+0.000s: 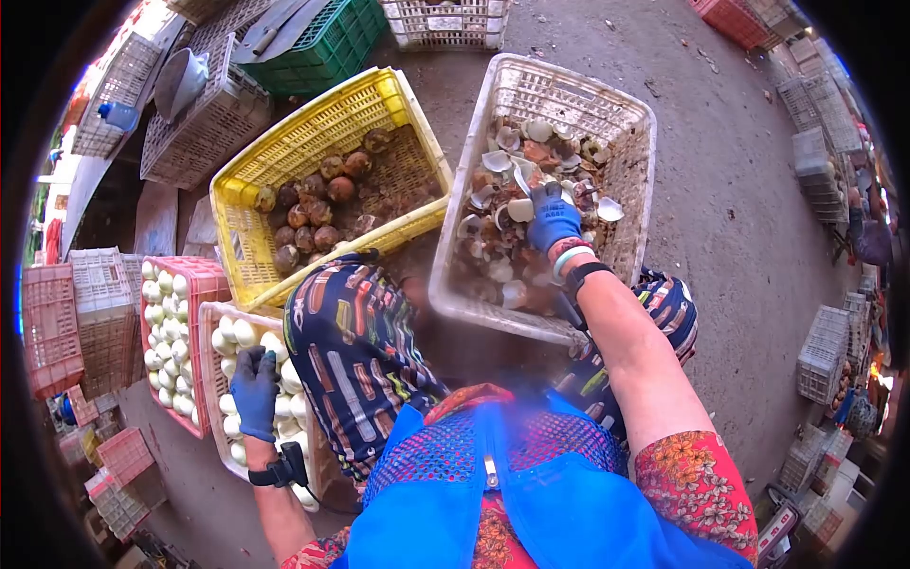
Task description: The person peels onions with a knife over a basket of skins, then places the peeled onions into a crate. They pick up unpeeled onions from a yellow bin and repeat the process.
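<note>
Both grips unclear, right hand point(554, 218) over scraps point(519, 211), left hand point(254, 393) partly hiding white produce point(245, 332)

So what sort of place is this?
Probably a yard or market area where produce is peeled: pale onion-like bulbs fill two crates on the left, scraps lie in a whitish crate, and stacked plastic crates line the edges.
</note>
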`<move>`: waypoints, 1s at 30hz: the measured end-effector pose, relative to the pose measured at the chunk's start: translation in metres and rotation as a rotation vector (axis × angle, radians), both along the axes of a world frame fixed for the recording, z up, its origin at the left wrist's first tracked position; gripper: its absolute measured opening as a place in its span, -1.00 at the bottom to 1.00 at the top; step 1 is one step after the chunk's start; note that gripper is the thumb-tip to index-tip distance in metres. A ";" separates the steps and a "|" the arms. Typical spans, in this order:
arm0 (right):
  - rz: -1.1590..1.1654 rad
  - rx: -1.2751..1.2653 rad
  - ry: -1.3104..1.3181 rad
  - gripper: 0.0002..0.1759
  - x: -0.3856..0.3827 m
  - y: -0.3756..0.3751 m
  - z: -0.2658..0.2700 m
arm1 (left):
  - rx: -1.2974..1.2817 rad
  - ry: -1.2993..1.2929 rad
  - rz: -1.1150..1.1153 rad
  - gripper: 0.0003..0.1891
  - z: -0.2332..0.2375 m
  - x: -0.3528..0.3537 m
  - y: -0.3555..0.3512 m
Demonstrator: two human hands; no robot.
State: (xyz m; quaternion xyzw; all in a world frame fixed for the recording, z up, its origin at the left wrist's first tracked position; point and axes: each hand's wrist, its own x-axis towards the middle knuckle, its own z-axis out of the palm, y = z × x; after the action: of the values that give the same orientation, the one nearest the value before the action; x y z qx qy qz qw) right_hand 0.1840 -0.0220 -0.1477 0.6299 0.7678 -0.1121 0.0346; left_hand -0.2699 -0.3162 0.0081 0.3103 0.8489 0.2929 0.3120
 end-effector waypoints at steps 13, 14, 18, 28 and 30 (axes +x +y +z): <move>-0.209 0.056 0.315 -0.53 -0.007 -0.010 0.042 | 0.491 -0.280 -0.410 -0.77 0.106 0.151 0.185; -0.318 0.025 0.425 -0.53 -0.008 -0.009 0.054 | 0.487 -0.369 -0.430 -0.78 0.107 0.163 0.196; -0.360 0.012 0.998 -0.52 0.004 0.000 0.060 | 0.265 -0.477 -0.615 -0.74 0.080 0.206 0.243; 0.035 0.126 1.253 -0.36 0.001 -0.015 0.150 | 0.291 -1.287 -0.513 -0.59 0.017 0.254 0.273; 0.065 0.108 1.243 -0.34 0.001 -0.020 0.166 | 0.310 -1.251 -0.604 -0.60 0.020 0.256 0.276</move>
State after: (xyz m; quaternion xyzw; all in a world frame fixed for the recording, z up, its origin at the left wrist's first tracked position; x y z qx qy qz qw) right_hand 0.1845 -0.0421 0.0180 0.4240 0.6678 -0.4175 -0.4471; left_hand -0.0134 -0.0402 0.0283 0.3466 0.3362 0.4342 0.7605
